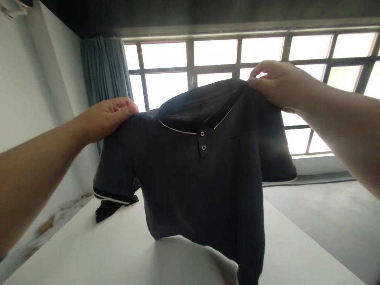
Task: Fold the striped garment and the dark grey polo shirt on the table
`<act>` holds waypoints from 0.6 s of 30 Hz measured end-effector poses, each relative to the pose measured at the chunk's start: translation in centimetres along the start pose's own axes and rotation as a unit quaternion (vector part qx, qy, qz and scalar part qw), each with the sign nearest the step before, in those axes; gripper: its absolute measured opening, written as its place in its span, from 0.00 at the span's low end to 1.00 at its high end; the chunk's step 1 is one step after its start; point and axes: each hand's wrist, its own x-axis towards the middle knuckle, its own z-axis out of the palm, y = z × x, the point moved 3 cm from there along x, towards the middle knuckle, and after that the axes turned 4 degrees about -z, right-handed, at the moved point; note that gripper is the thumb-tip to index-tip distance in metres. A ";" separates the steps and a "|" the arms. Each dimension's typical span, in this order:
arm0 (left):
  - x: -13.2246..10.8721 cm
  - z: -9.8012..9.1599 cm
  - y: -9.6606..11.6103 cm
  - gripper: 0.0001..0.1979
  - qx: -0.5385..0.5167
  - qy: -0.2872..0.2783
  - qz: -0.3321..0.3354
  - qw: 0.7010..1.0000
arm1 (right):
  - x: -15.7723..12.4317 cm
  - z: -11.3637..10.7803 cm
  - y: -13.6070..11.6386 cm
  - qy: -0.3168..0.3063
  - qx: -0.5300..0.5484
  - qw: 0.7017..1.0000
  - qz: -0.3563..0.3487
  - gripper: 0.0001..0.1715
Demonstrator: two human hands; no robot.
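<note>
I hold up a dark polo shirt (190, 186) with white trim on its collar and sleeve cuffs and two buttons at the neck. My left hand (108, 116) is closed on its left shoulder seam. My right hand (277, 83) pinches the right shoulder, a little higher. The shirt hangs in the air facing me, its lower hem trailing down toward a white garment (190, 259) on the table (89, 249).
Another dark piece of cloth (108, 209) lies on the white table behind the left sleeve. A large window (213, 53) and a blue-grey curtain (102, 67) fill the back. Grey floor (323, 217) lies to the right, a white wall to the left.
</note>
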 end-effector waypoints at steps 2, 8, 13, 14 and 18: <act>0.2 -0.1 -0.4 0.22 0.003 -0.043 -0.005 0.999 | 0.6 0.2 0.9 0.004 0.006 0.999 -0.034 0.02; 0.0 -0.1 -0.1 0.16 0.027 0.028 0.027 0.999 | 1.4 1.0 2.6 -0.021 0.028 0.998 -0.044 0.02; -0.4 0.3 0.7 0.12 0.097 0.102 0.053 0.989 | 1.4 1.1 2.6 -0.033 0.039 0.997 -0.062 0.05; -0.4 0.4 0.8 0.12 0.113 0.117 0.054 0.985 | 1.4 1.1 2.5 -0.034 0.045 0.997 -0.061 0.05; 0.3 0.6 0.7 0.11 0.090 0.171 -0.004 0.981 | 1.3 1.1 2.1 -0.040 0.077 0.995 -0.050 0.04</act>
